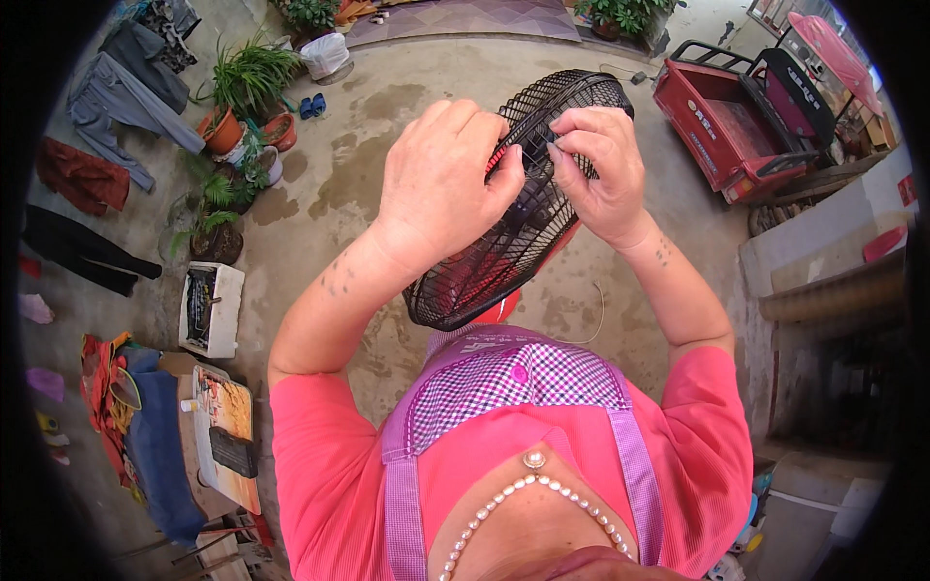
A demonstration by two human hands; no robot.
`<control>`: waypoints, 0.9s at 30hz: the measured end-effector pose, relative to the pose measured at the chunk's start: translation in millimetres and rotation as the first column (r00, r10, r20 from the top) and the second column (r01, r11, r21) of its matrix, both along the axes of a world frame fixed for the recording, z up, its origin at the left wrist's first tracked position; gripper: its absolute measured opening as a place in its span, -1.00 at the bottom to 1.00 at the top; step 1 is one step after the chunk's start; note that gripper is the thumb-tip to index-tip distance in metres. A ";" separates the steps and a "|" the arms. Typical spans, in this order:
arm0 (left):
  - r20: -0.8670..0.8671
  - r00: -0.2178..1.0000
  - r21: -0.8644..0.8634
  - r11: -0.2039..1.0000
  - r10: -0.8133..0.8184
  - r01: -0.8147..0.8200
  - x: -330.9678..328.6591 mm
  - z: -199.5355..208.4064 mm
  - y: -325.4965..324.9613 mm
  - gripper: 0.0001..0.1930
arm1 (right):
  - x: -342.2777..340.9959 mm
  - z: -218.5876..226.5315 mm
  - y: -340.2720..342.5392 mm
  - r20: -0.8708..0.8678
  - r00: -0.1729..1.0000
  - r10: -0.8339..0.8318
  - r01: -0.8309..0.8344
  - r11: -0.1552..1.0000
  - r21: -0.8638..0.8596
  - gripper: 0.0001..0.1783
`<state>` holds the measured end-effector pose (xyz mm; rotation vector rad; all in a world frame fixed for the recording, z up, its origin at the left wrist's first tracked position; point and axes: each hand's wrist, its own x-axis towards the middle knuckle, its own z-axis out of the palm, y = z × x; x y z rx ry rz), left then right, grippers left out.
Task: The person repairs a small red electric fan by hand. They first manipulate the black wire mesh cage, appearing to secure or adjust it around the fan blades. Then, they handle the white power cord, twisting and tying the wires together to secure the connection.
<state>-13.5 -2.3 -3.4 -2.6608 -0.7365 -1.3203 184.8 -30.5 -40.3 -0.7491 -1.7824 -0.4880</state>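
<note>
Head view: left hand [441, 174] and right hand [607, 172] curl narrowly at fan guard [520, 232], hold unclear; floor [699, 242] spreads beyond its rim.

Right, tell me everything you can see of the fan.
The fan has a rounded black guard of thin, closely spaced wires, possibly metal, with red showing through. It is tilted, slanting from lower left to upper right in the view, beyond the checked apron. The left hand and right hand are at its guard; their exact contact is unclear.
</note>
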 end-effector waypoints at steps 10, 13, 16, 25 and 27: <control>-0.069 0.997 0.035 0.999 0.023 -0.020 -3.8 -0.7 -8.0 -0.77 | -5.1 -12.6 10.6 -0.114 0.990 0.082 -0.069 0.991 0.111 -0.68; -0.065 0.997 0.058 0.998 0.033 -0.030 -4.2 -1.9 -7.8 -0.77 | -8.3 -16.5 14.0 -0.154 0.985 0.082 -0.063 0.990 0.125 -0.66; -0.021 0.999 -0.016 1.000 -0.025 0.024 -5.7 0.8 -6.9 -0.71 | -13.1 -15.5 18.4 -0.155 0.985 0.072 -0.049 0.988 0.148 -0.66; -0.091 0.992 -0.196 0.978 -0.085 0.066 -11.1 2.4 -9.8 -0.33 | -6.7 -20.9 27.2 -0.325 0.942 0.085 -0.052 0.993 0.108 -0.75; -0.123 0.992 -0.150 0.988 -0.043 0.024 -9.9 -1.0 -19.7 -0.22 | -5.8 -21.5 27.0 -0.328 0.941 0.087 -0.056 0.993 0.103 -0.76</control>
